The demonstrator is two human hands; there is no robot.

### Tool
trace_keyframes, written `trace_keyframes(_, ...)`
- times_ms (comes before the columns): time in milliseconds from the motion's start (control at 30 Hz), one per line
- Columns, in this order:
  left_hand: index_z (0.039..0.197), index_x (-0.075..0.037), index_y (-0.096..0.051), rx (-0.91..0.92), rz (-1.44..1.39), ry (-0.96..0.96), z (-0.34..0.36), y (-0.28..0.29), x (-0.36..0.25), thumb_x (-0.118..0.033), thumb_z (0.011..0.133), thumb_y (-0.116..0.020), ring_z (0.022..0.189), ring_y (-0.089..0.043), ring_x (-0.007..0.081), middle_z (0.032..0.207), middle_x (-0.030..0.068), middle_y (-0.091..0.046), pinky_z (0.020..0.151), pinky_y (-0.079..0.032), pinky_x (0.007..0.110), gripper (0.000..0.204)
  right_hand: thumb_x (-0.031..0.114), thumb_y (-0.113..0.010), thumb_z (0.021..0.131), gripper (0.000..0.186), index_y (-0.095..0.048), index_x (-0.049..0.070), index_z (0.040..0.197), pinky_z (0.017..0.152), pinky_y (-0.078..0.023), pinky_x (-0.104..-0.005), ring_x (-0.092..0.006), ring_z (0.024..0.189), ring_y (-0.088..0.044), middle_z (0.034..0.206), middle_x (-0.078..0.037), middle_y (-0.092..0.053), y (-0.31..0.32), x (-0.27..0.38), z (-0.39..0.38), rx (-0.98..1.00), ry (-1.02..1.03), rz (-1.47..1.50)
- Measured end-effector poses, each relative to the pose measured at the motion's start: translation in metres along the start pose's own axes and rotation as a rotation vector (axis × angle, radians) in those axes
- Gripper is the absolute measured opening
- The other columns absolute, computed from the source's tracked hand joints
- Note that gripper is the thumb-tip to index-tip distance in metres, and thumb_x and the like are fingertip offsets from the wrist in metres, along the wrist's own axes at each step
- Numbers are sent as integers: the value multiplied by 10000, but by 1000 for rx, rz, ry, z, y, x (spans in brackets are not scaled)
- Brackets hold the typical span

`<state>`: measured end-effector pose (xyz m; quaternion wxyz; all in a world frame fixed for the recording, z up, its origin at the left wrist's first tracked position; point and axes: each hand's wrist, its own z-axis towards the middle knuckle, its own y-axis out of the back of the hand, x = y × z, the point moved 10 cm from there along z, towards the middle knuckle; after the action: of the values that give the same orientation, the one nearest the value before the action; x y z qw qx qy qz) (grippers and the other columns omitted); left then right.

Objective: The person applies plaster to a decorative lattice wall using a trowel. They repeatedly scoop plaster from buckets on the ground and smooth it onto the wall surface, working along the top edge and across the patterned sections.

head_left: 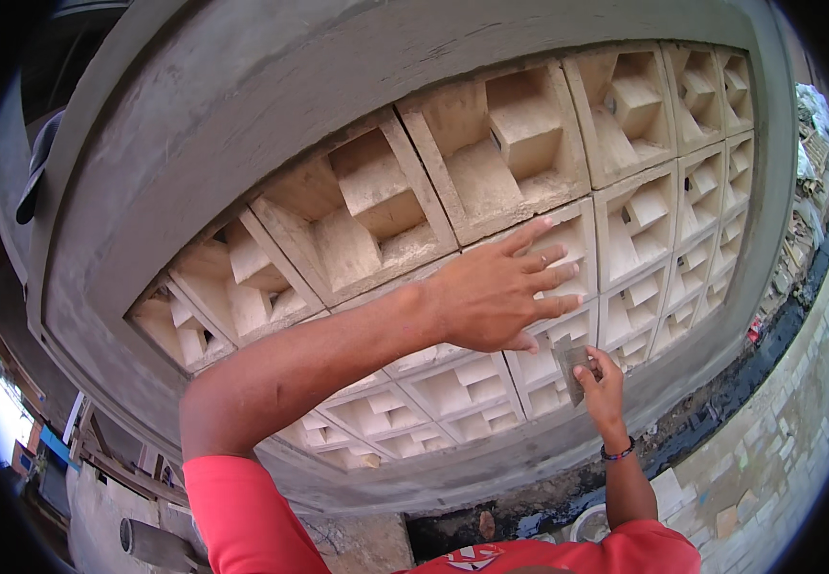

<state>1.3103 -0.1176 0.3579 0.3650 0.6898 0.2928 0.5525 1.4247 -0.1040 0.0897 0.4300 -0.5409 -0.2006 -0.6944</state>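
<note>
My left hand [491,295] reaches across the wall of cream ventilation blocks [357,206], its fingers spread and nothing in them. The fingertips lie over a block near the middle of the panel; whether they touch it I cannot tell. Lower and to the right, my right hand [602,383] pinches a small flat grey rectangular piece [572,367] between thumb and fingers. That piece is held upright in front of the lower blocks, and its material is not clear. A dark beaded bracelet [617,450] circles the right wrist.
Smooth grey cement [232,105] frames the blocks. Along the wall's foot runs a dark wet gutter [720,392], beside pale paving [768,459]. Rubble [806,210] lies at the far right. A round bucket-like rim [588,524] shows below my right forearm; a grey pipe [151,541] lies lower left.
</note>
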Motion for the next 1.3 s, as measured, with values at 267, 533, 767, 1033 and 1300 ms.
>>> trace_keyframes(267,1398,-150,-457,74,-244,197,-69,-1,-68,-417,859,-644,1320,-432,320,1348,119,-523,1165,-157,573,630,145,-604,948,382,-413,9,1250,852,-523,-375,-213,978,-636,1099,-138,-632,-55,172,99,18,251,956)
trace_keyframes(533,1409,-136,-448,288,-384,616,-210,-87,-101,-423,938,-544,1294,-454,346,1314,126,-563,1149,-146,581,560,74,-604,922,244,-485,-2,1120,886,-529,-536,-270,1018,-597,1080,-128,-596,-82,305,211,-78,427,1241)
trace_keyframes(767,1367,-104,-479,290,-668,1135,-332,-109,-159,-333,899,-630,1220,-506,327,1271,138,-582,1146,-116,594,543,60,-580,928,345,-392,-7,1209,823,-550,-521,-307,1010,-565,1131,-173,-536,-147,306,198,-164,281,1268)
trace_keyframes(1033,1352,-82,-492,237,-674,1102,-314,-110,-147,-316,898,-636,1219,-513,335,1251,174,-581,1146,-110,584,530,57,-572,934,308,-401,-18,1179,780,-487,-235,-113,855,-570,1004,-119,-603,-334,307,57,319,95,1276)
trace_keyframes(1300,1357,-72,-508,175,-887,1504,-444,-140,-235,-301,880,-668,1218,-531,331,1250,182,-606,1147,-158,544,552,125,-661,897,361,-551,-43,1197,691,-504,-243,-94,775,-604,891,-71,-673,-62,329,131,-574,813,176)
